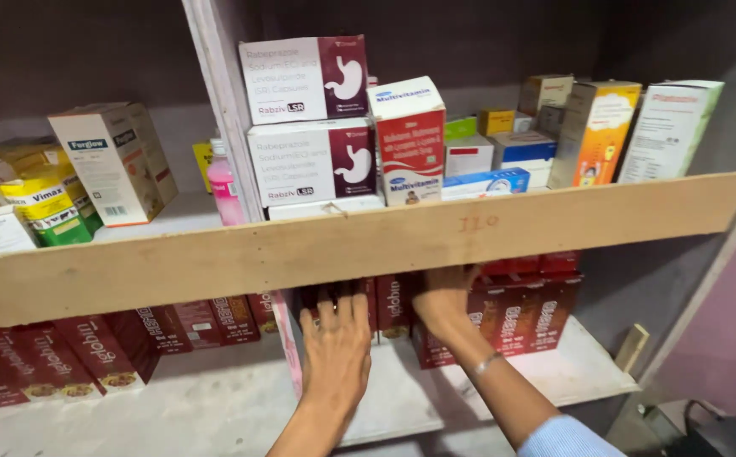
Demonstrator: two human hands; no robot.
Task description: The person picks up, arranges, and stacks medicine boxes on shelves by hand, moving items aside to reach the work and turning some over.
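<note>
Both hands are reaching into the lower shelf [503, 385], under the wooden front board [368, 241]. The left hand [336, 347] lies flat with fingers spread, touching the dark red boxes [389, 306] at the back and gripping nothing that I can see. The right hand [442, 298] is against the red boxes [524, 311] just beside them; its fingers are hidden behind the board, so I cannot tell whether it grips one. No box looks pulled out yet, and the rows stand mostly in place, so the handling seems barely begun. More red boxes [55, 360] lean at the far left. The upper shelf holds white and maroon cartons [304, 80], a pink bottle [223, 184] and tall boxes [595, 131].
</note>
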